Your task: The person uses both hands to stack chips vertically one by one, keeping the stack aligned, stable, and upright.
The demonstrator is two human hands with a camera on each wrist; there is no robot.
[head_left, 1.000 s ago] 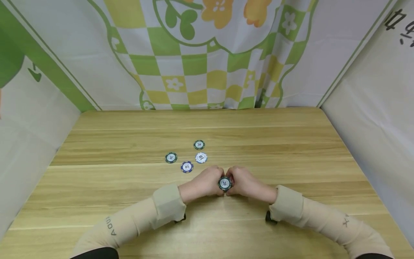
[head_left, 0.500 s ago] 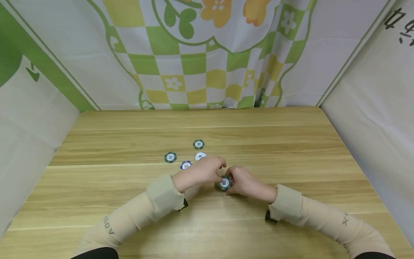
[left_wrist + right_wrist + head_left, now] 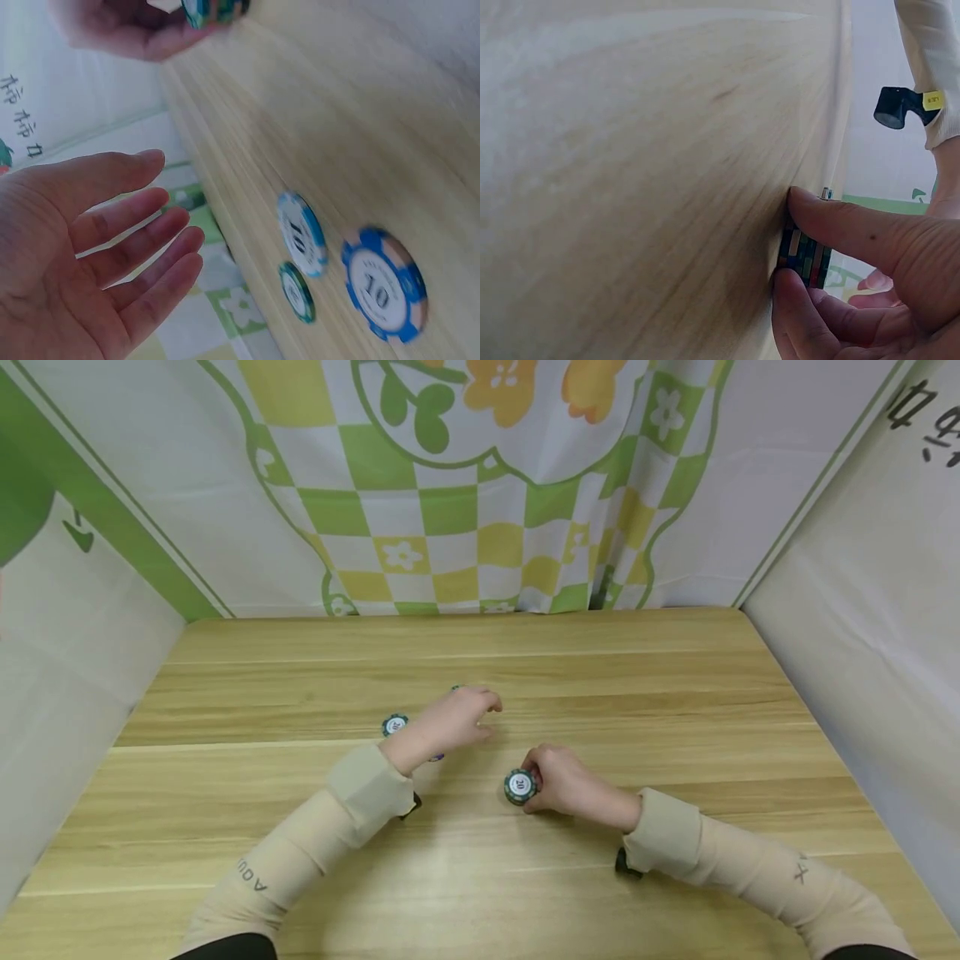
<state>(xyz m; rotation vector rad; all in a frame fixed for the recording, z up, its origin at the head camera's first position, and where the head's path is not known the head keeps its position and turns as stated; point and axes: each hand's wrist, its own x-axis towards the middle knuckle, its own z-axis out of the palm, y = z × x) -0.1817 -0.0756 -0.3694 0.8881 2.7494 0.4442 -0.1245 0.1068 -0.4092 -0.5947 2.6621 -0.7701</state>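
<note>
My right hand (image 3: 570, 783) grips a short stack of poker chips (image 3: 520, 786) by its side, the top one green and marked 20. In the right wrist view thumb and fingers pinch the stack (image 3: 805, 253), which stands on the table. My left hand (image 3: 450, 720) hovers over the loose chips with nothing in it, its fingers (image 3: 146, 247) spread and relaxed in the left wrist view. Below it lie a light-blue-edged chip (image 3: 302, 234) and a blue chip (image 3: 384, 286), both marked 10, and a green chip (image 3: 297, 292). Another green 20 chip (image 3: 393, 725) lies to the left.
The wooden table (image 3: 637, 685) reaches back to a green-and-yellow checked curtain (image 3: 450, 527). White cloth walls (image 3: 862, 593) rise at both sides. A black wrist camera (image 3: 900, 105) sits at the left sleeve (image 3: 934, 60).
The left hand has let go of the stack and moved up and left over the loose chips, covering most of them in the head view. The right hand stays on the stack.
</note>
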